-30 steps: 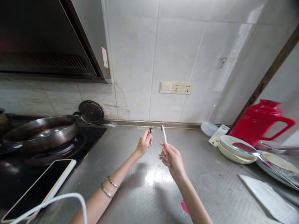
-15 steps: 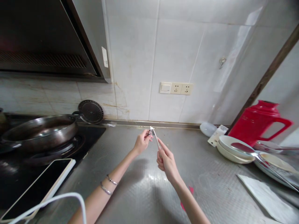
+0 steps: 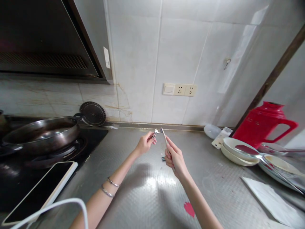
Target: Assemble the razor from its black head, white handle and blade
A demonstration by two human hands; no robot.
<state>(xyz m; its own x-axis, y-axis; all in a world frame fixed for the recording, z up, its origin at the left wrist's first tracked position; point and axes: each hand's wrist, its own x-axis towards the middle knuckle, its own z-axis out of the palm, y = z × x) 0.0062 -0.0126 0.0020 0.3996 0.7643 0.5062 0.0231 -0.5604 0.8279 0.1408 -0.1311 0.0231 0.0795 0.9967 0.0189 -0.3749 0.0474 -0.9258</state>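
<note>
My right hand [image 3: 175, 159] is closed round the handle of a toothbrush [image 3: 164, 136], its head pointing up and away from me. A little to the left, the fingers of my left hand [image 3: 145, 142] pinch a small shiny white-and-dark trinket [image 3: 156, 131], too small to make out its kind. The brush head is just right of the trinket, with a narrow gap between them. On the metal counter [image 3: 124, 197] under my right hand lies a small white and teal piece [image 3: 163, 157], partly hidden.
A pan [image 3: 43, 133] and a phone [image 3: 40, 192] sit left on the black stove, a white cable [image 3: 71, 200] in front. Right are bowls [image 3: 238, 151], a red thermos jug [image 3: 262, 127] and a white cloth or paper [image 3: 269, 198]. A red patch [image 3: 189, 209] marks the counter.
My right hand has drawn the toothbrush rightward, off the trinket, and its bristles show now. My left hand has barely moved. The red patch and the teal piece have come into fuller view.
</note>
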